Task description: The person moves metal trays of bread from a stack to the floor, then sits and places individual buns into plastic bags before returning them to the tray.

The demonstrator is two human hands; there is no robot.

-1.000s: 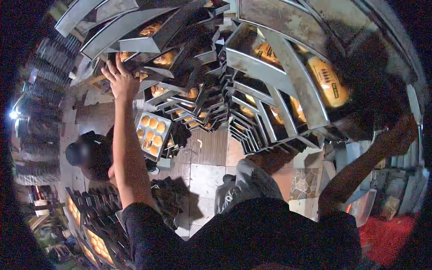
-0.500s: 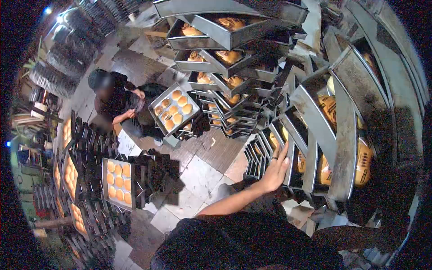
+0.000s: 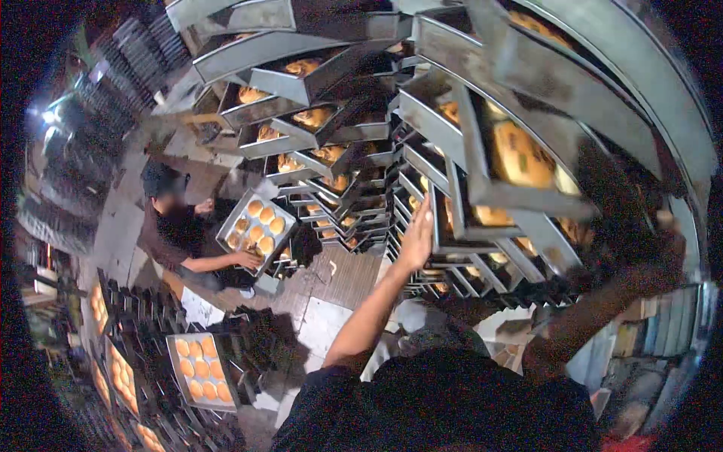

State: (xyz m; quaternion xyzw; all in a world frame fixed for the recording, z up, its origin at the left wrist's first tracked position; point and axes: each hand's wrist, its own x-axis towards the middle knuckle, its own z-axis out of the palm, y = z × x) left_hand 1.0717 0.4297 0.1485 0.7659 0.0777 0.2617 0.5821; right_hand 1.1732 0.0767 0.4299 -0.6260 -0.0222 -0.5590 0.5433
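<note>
Head view of stacked bread tins in a bakery. The left hand reaches up, fingers extended and together, the grip flat against the near edge of a loaf tin in the right-hand stack rather than closed around it. The right hand lies at the far right in deep shadow behind the tins (its grip cannot be told). The touched tin sits in its column, a baked loaf visible in the tin above. The stack is tall and complete as far as can be seen; no tin is lifted off, so the handling of this column appears barely begun. A second stack stands to the left. On the floor a seated person holds a tray of buns; another bun tray rests on dark racks below.
</note>
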